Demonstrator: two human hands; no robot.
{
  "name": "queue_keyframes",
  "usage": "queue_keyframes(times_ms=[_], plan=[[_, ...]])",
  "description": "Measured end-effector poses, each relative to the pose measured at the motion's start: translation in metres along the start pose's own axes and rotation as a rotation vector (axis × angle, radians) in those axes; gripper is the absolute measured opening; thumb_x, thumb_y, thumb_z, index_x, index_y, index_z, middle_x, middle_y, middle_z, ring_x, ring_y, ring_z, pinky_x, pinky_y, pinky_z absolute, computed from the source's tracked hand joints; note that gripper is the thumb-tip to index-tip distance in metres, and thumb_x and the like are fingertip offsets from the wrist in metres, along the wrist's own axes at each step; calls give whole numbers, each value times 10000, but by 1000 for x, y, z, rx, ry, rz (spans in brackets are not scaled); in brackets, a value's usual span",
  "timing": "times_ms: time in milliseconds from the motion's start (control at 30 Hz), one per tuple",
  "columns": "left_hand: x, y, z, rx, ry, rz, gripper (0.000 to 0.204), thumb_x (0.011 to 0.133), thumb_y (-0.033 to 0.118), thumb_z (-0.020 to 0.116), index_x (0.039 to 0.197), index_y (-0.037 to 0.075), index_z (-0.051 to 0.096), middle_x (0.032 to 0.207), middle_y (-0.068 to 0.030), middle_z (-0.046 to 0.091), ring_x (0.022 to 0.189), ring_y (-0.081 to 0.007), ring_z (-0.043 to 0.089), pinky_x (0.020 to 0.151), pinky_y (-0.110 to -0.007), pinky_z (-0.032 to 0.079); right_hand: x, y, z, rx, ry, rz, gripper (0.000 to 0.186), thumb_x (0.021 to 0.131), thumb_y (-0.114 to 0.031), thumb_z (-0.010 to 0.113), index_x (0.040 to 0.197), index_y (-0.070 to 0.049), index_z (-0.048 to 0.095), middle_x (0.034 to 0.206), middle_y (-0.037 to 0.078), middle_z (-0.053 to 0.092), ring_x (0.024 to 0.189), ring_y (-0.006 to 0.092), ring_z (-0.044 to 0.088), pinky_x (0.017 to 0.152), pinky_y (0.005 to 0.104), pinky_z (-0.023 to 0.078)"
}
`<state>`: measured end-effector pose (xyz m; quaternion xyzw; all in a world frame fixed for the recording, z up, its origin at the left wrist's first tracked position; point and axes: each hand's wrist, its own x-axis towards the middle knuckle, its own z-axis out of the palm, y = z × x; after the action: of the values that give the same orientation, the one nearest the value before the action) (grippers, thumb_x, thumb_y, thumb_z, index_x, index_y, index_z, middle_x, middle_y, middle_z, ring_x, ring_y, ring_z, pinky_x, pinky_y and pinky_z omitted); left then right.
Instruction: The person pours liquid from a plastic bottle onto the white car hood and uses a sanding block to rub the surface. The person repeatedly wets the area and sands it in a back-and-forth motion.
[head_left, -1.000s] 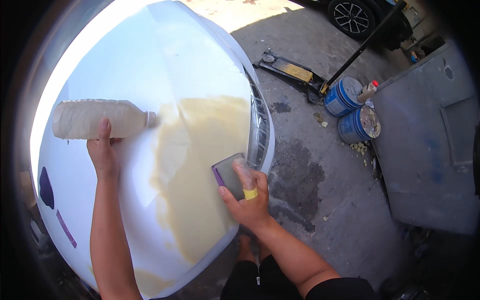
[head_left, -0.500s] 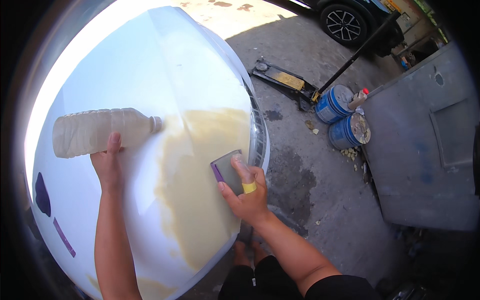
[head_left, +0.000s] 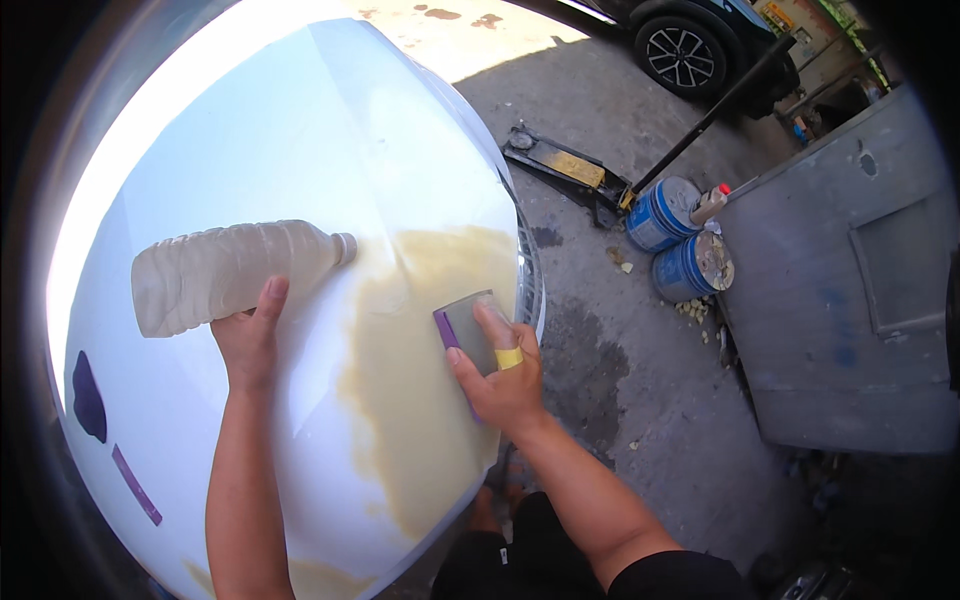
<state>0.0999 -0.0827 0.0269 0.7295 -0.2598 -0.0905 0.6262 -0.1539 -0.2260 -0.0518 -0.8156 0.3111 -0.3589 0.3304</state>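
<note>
My left hand (head_left: 250, 340) is wrapped round the underside of a cloudy plastic bottle (head_left: 235, 275), which lies sideways above a white car hood (head_left: 290, 150) with its neck to the right. My right hand (head_left: 500, 375) grips a grey sanding sheet with purple edges (head_left: 468, 318), fingers on top and thumb along the left side. The sheet rests on a yellowish-beige patch (head_left: 410, 400) on the hood's near right part. Yellow tape circles one finger of that hand. What lies under the sheet is hidden.
A dark purple piece (head_left: 88, 398) and a purple strip (head_left: 137, 485) lie on the hood's left. Across the floor are a floor jack (head_left: 570, 170), two blue buckets (head_left: 692, 265), a grey panel (head_left: 840, 300) and a parked car's wheel (head_left: 681, 56).
The bottle and my left hand have shifted right, and the bottle's neck end is a little nearer the patch. My right hand with the sanding sheet sits slightly farther right.
</note>
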Motion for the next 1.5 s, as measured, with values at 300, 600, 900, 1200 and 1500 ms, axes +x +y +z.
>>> queue_keyframes(times_ms=[300, 600, 900, 1200, 1500], plan=[[1, 1, 8, 5, 14, 1, 673, 836, 335, 802, 1328, -7, 497, 1279, -110, 563, 1185, -223, 532, 1042, -369, 416, 112, 31, 16, -215, 1, 76, 598, 822, -363, 747, 1329, -86, 594, 1018, 167, 661, 1005, 324, 585, 890, 409, 485], [1, -4, 9, -33, 34, -6, 729, 847, 397, 785, 1359, -11, 466, 1313, -117, 536, 1205, -230, 517, 1055, -371, 405, 108, 6, 10, -113, -95, -30, 580, 797, -316, 763, 1291, -43, 628, 1018, 176, 679, 1000, 300, 589, 865, 409, 503], [-2, 2, 3, 44, 43, -45, 740, 839, 427, 782, 1345, -21, 479, 1282, -123, 558, 1188, -223, 527, 1036, -366, 417, 42, 1, -4, 99, -176, -236, 641, 774, -230, 798, 1349, -61, 572, 1155, 163, 664, 991, 297, 589, 900, 384, 498], [1, -2, 13, 38, 52, -40, 729, 851, 418, 771, 1348, -28, 477, 1292, -124, 558, 1195, -226, 525, 1044, -364, 408, 169, -14, 37, -22, -234, -19, 604, 832, -347, 733, 1338, -52, 584, 989, 180, 657, 1046, 308, 559, 904, 393, 479], [-2, 6, 16, 19, 148, 36, 711, 869, 405, 756, 1353, -30, 470, 1293, -127, 554, 1201, -235, 524, 1044, -368, 415, 81, -2, 9, 118, -177, -256, 600, 778, -247, 787, 1314, -52, 601, 1127, 150, 698, 987, 310, 596, 874, 401, 500]])
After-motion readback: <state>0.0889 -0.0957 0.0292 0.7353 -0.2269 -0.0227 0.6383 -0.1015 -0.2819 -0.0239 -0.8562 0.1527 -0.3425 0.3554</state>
